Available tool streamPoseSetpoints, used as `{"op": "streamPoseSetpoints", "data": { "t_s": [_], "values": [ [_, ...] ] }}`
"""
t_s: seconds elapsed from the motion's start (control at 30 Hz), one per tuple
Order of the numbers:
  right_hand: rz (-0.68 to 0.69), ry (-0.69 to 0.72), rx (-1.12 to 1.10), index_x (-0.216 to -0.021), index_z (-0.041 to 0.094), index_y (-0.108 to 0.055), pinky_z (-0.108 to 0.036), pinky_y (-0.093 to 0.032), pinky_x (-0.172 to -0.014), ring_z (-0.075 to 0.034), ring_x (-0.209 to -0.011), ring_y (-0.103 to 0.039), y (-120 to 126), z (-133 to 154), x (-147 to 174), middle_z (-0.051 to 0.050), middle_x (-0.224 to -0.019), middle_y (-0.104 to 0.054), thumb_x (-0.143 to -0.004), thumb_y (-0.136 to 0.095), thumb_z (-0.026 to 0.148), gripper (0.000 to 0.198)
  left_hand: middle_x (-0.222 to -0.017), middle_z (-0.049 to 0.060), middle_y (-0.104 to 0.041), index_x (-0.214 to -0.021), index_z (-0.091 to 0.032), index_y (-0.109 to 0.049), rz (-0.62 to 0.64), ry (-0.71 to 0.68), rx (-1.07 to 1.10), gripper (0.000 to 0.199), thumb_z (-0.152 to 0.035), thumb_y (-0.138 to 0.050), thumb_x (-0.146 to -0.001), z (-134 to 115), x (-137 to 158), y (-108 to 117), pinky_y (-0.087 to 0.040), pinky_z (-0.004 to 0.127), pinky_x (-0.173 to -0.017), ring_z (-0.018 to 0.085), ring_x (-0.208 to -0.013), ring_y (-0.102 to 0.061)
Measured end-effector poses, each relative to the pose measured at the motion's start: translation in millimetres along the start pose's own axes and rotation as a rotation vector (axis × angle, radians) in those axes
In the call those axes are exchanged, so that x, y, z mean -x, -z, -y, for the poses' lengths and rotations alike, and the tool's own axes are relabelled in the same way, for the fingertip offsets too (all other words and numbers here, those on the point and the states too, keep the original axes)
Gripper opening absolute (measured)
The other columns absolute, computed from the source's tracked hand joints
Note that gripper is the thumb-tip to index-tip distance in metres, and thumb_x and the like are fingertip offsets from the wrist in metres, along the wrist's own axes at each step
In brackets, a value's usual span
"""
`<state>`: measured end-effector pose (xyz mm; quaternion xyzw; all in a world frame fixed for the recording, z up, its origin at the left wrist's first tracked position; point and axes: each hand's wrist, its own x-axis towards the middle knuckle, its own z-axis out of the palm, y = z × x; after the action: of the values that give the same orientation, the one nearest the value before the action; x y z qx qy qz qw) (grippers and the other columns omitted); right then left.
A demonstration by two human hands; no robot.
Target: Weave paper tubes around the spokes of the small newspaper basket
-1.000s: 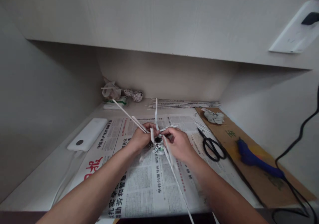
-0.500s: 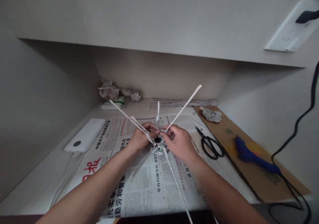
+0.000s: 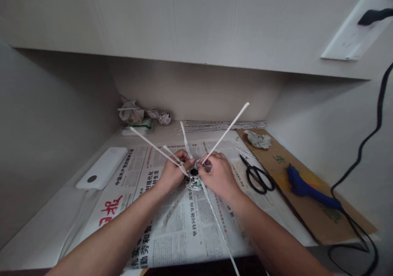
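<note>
A small round piece woven from rolled newspaper [image 3: 195, 183] has a dark opening in its middle, and several rolled paper strips stick out of it. My left hand [image 3: 175, 170] pinches its far left rim with thumb and fingers, beside a paper strip [image 3: 186, 139] that leans back and left. From the far right rim, my right hand [image 3: 218, 173] grips the base of a long white paper strip [image 3: 229, 128] pointing up and right. Another strip [image 3: 219, 222] runs toward the near edge. Fingers hide part of the weave.
Newspaper [image 3: 172, 235] covers the table. Black-handled scissors [image 3: 258, 177] and a cardboard sheet [image 3: 302, 204] bearing a blue glue gun [image 3: 310, 192] lie right. A white power bank [image 3: 102, 167] is left; paper sticks [image 3: 215, 126] and a woven gourd shape [image 3: 160, 116] are behind.
The middle strip at the far rim has swung from nearly upright to leaning left, toward my left hand. Both hands stay at the rim. The whole view has shifted slightly.
</note>
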<state>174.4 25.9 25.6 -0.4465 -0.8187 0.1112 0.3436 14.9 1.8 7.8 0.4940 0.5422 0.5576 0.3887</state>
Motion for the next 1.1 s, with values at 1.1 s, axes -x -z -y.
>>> {"op": "streamPoseSetpoints", "data": {
  "t_s": [1.1],
  "values": [
    [0.362,-0.457,-0.801,-0.079,0.015,-0.068,-0.023,-0.047,-0.056,-0.012,-0.058,-0.060,5.7,-38.6,-16.9,-0.001,-0.068,-0.067,-0.074,-0.070,0.036,0.021,-0.072,0.007,-0.069,-0.082,-0.013,-0.071,0.077,0.058,0.007,0.019,-0.028,-0.074,-0.070,0.1,1.8,-2.3,-0.046,0.028,-0.060,0.017,-0.064,-0.062]
  ]
}}
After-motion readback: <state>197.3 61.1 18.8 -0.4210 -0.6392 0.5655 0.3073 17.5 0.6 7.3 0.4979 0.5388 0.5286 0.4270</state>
